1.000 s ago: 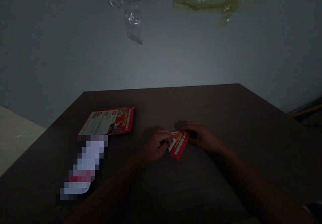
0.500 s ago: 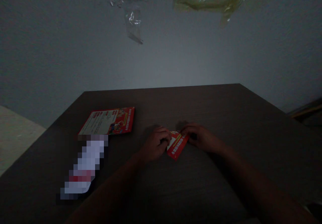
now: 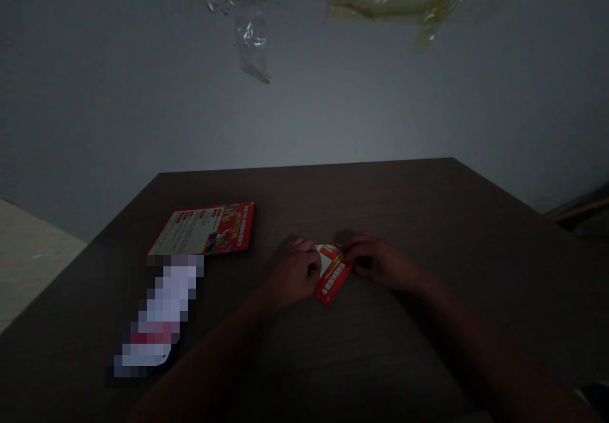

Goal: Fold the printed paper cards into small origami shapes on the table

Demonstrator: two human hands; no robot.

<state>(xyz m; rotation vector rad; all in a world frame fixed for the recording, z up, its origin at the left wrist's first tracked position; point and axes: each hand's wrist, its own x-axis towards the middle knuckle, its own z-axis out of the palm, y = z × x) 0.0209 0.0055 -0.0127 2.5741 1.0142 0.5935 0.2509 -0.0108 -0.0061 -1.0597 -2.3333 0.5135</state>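
Note:
A red printed paper leaflet [image 3: 335, 275], folded down to a small piece with white lettering, lies on the dark table between my two hands. My left hand [image 3: 295, 269] has its fingers curled and closed on the leaflet's left edge. On the upper right edge, my right hand [image 3: 373, 258] pinches the paper with thumb and fingers. The far edge of the leaflet is partly hidden by the fingers. Its lower corner points towards me and is uncovered.
A stack of similar red and white leaflets [image 3: 204, 229] lies on the table's left side. Nearer me is a blurred-out pale object [image 3: 159, 315]. The brown table [image 3: 304, 188] meets a grey wall [image 3: 304, 106] bearing strips of yellow tape [image 3: 380, 6] and clear tape [image 3: 253, 45].
The leaflet has turned slightly and its lower corner has shifted a little left. My left hand's fingers have curled a bit more; my right fingers have slid slightly left.

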